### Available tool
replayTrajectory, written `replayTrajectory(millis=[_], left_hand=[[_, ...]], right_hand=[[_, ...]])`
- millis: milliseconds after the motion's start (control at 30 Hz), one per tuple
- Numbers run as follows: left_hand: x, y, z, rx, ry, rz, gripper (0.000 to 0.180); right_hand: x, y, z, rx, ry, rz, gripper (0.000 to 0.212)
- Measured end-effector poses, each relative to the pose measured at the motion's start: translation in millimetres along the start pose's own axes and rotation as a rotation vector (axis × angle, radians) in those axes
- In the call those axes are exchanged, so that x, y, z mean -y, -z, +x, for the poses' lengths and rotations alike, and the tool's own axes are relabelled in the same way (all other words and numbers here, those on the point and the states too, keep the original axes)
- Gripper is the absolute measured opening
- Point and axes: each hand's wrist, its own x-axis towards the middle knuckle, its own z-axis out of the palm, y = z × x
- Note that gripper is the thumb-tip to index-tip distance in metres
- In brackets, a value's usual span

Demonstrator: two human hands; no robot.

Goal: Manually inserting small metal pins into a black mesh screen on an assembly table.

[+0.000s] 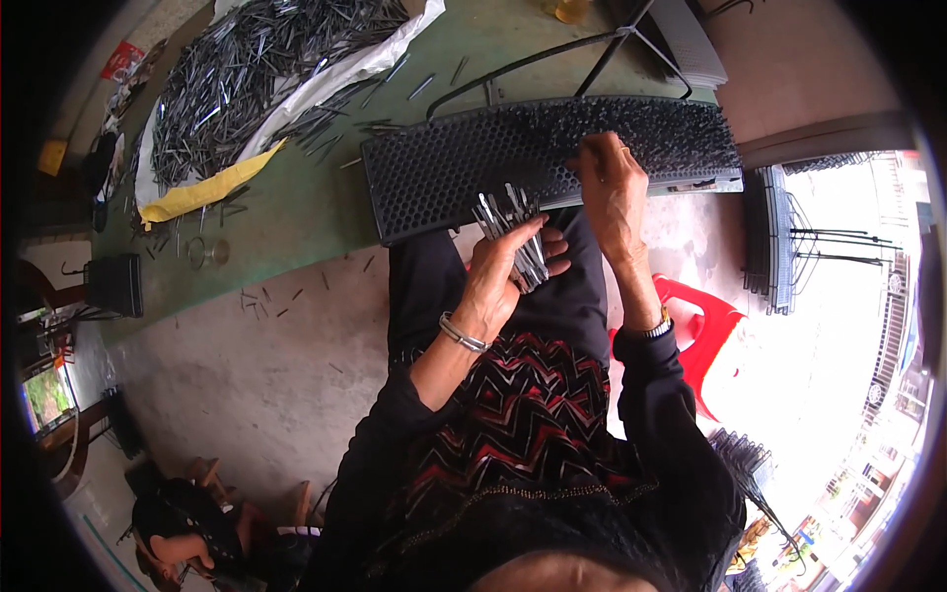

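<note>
My left hand (491, 278) is closed around a loose bundle of thin, dark, shiny metal strips (510, 209), whose ends fan out past the thumb. It is just in front of a long black board (434, 178) covered in rows of round holes. Over the middle of that board is my right hand (614, 192), its thumb and fingers pinched together; anything between the fingertips is too small to make out. On the left of the board the holes show bare, while many small pieces stand up from its right part (681, 133).
A large heap of similar strips (276, 64) lies on a white sheet (400, 47) on the green table (286, 222). A black wire frame (533, 49) rises behind the board. A red plastic stool (705, 340) and stacked dark racks (769, 242) stand right. Another person (187, 523) is lower left.
</note>
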Motion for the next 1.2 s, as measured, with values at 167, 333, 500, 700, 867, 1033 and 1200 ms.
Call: replayTrajectory(millis=[167, 333, 500, 700, 867, 1033, 1200], left_hand=[[-1.1, -3.5, 0.4, -0.052, -0.007, 0.065, 0.019], [1.5, 2.9, 3.0, 0.013, -0.053, 0.156, 0.014], [2.1, 5.9, 2.4, 0.009, -0.043, 0.162, 0.016], [-2.4, -2.7, -5.9, -0.032, -0.049, 0.165, 0.016], [-0.9, 0.0, -6.8, -0.010, -0.070, 0.185, 0.015], [1.4, -0.7, -9.8, -0.018, -0.085, 0.200, 0.015], [5.3, 1.8, -10.3, 0.014, -0.092, 0.213, 0.016]], right_hand=[[-6.0, -1.2, 2.6, 0.007, 0.033, 0.011, 0.008], [-3.6, 3.2, 6.5, 0.047, 0.025, 0.014, 0.005], [-2.7, 3.3, 6.9, 0.054, 0.069, -0.019, 0.003], [-2.7, 9.6, 11.8, 0.107, 0.164, -0.086, 0.005], [2.5, 13.9, 16.0, 0.197, 0.236, -0.037, 0.004], [-1.7, 19.3, 22.2, 0.258, 0.286, -0.007, 0.005], [-9.1, 22.7, 26.5, 0.324, 0.306, 0.010, 0.006]])
